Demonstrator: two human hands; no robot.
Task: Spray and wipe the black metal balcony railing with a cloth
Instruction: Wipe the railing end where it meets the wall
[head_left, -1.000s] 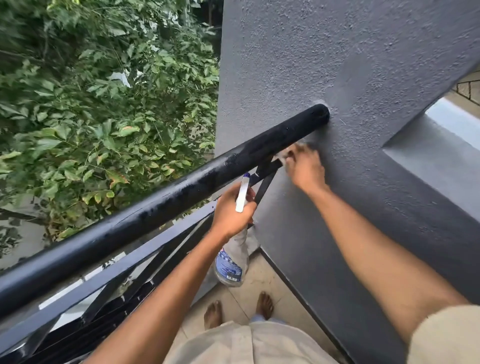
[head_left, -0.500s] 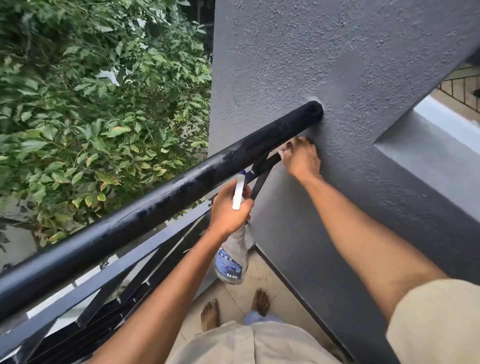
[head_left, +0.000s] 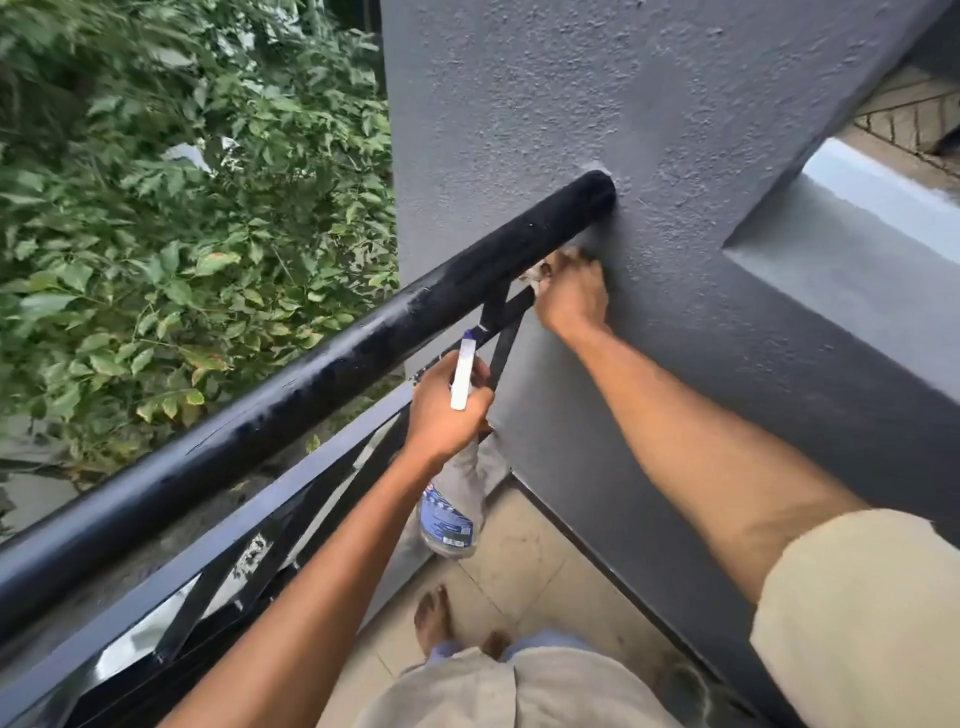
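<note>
Right, this looks like the wiping step, tucked into the far corner. The right hand (head_left: 569, 293) is up under the end of the black railing (head_left: 363, 353), just where the round top bar meets the grey wall (head_left: 675, 130). Its fingers are bunched round a pale cloth (head_left: 535, 273), only a scrap of it showing, at the flat crossbar (head_left: 511, 306) beneath the rail. The left hand (head_left: 441, 410) sits lower, fingers wrapped round the neck of the spray bottle (head_left: 451, 512), white head aimed toward the bars, body dangling above the tiled floor (head_left: 519, 561). The top bar looks damp and streaked. Next, by the look of it, the cloth wants drawing back along the rail, away from the wall, with firm pressure, and perhaps a fresh spray on the lower bars first.
</note>
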